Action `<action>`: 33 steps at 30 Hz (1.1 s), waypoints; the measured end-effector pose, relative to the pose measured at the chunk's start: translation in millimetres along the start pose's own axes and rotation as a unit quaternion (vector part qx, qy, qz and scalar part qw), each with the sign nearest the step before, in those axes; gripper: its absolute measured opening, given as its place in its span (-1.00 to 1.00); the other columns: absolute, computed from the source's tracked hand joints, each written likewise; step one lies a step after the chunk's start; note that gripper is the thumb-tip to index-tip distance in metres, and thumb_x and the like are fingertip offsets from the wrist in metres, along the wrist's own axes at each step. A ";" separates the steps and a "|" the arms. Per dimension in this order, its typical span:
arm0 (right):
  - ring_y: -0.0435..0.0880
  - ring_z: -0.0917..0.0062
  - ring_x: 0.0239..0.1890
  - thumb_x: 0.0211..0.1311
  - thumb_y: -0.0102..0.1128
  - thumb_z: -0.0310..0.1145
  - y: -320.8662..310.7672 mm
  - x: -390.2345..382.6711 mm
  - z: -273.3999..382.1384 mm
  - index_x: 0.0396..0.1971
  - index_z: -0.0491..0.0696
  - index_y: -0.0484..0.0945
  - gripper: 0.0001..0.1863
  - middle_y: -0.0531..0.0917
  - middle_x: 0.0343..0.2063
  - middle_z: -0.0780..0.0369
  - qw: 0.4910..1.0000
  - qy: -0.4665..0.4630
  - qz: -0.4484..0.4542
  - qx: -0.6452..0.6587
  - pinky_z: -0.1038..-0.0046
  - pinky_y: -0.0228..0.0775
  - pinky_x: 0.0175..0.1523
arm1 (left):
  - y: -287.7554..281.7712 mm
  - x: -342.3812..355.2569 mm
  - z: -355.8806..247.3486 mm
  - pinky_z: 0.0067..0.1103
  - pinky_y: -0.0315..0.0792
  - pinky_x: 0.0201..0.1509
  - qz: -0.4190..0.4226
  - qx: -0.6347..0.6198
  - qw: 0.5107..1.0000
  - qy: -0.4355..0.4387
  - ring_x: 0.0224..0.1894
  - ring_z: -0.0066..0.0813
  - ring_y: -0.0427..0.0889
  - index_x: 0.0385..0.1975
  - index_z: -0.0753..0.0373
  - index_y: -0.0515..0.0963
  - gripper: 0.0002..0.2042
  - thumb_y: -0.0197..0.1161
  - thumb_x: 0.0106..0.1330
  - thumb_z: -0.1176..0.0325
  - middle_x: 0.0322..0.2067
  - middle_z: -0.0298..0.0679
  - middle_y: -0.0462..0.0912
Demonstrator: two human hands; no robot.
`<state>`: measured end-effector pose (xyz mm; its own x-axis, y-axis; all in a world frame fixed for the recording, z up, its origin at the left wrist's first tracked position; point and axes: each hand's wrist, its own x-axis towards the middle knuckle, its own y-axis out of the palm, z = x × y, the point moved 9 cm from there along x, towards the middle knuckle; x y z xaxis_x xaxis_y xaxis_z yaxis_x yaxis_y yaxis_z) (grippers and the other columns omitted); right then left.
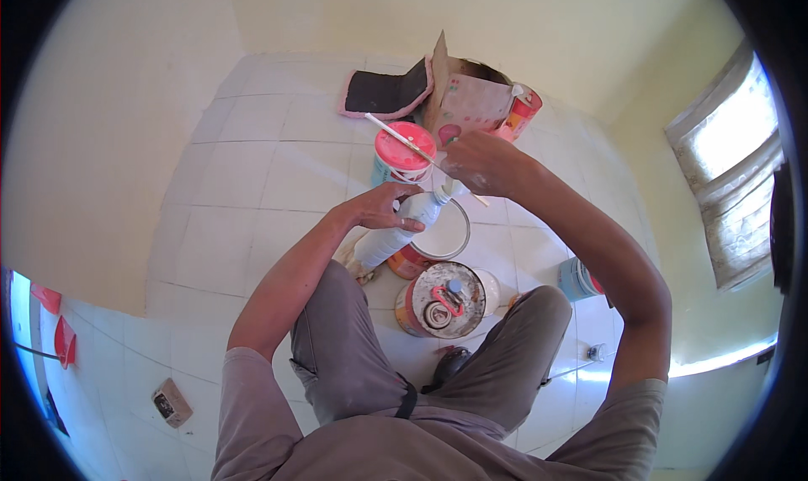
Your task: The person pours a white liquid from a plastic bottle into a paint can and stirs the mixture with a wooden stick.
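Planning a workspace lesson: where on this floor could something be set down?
Bare tiles lie between the left wall and pink-lidded bucket, and between the white-topped pail and blue tub. Crowded: from that bucket to the knees, around the stained can.

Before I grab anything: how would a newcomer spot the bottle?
Start at the tiled floor in front of the person, then find the left hand. It holds a pale plastic bottle, tilted, neck toward the right hand. Unlike the pink-lidded tub and round can nearby, it narrows to a neck.
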<state>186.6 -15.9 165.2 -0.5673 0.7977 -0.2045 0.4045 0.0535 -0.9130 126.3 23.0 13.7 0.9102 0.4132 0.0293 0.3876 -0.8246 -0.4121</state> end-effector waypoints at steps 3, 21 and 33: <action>0.70 0.18 -0.29 0.00 0.30 -0.50 22.6 -11.6 -16.2 -0.62 -0.09 0.64 -0.94 0.67 -0.49 0.03 0.998 -0.002 -0.057 0.023 0.15 0.51 -0.16 | 3.3 4.3 2.0 -0.24 0.56 0.22 0.021 0.009 1.000 -0.016 0.19 -0.20 0.60 0.29 0.24 0.45 -0.23 0.60 0.09 0.08 0.12 -0.10 0.64; 0.71 0.09 -0.28 -0.04 0.22 -0.53 195.0 -36.7 -51.3 -0.49 -0.12 0.68 -0.90 0.69 -0.47 0.03 0.888 0.121 -0.191 0.400 0.10 0.56 -0.14 | 2.6 -3.7 30.1 -0.17 0.43 0.40 0.017 0.000 0.995 -0.096 0.31 -0.15 0.53 0.42 0.22 0.33 -0.12 0.61 0.08 0.15 0.28 -0.09 0.52; 0.76 0.12 -0.25 -0.10 0.36 -0.53 236.2 -3.8 -17.9 -0.47 -0.14 0.66 -0.88 0.71 -0.40 0.04 0.934 0.081 -0.089 0.335 0.17 0.61 -0.14 | 1.6 -13.5 19.2 -0.30 0.35 0.46 0.008 -0.056 0.993 -0.107 0.28 -0.37 0.54 0.37 0.24 0.39 -0.12 0.68 0.00 0.15 0.26 -0.23 0.53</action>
<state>297.0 4.5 -43.3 -0.4445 0.8955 -0.0209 -0.2578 -0.1502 -0.9545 111.8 23.6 -4.8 0.8687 0.4631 -0.1757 0.3988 -0.8643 -0.3063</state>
